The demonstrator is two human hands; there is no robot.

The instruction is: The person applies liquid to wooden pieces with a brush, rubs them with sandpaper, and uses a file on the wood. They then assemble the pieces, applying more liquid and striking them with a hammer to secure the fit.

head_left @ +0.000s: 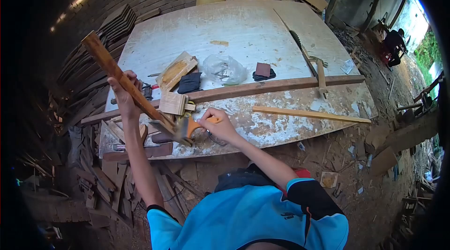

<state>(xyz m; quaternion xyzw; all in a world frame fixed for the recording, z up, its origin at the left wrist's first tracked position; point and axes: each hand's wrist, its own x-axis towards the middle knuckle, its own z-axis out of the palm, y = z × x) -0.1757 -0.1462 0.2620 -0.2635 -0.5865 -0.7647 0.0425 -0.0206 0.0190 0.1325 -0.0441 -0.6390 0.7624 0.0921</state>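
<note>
My left hand (125, 93) is wrapped round a long brown piece of wood (105, 58), holding it slanted over the left part of the worktable (262, 133). Its upper end points away to the far left, and its lower end comes down near the table's front edge. In my right hand (221, 126) is a paintbrush with an orange handle (193, 126), its bristles at the lower end of the wood and slightly blurred. Right behind the brush lies a pale wooden block (172, 103).
A long wooden bar (276, 85) crosses the table, with a hammer (321, 76) over it and a saw (296, 39) behind. Farther back lie a clear plastic bag (225, 68) and a sandpaper piece (263, 69). A thin strip (309, 113) lies front right. Scrap wood (101, 175) covers the floor.
</note>
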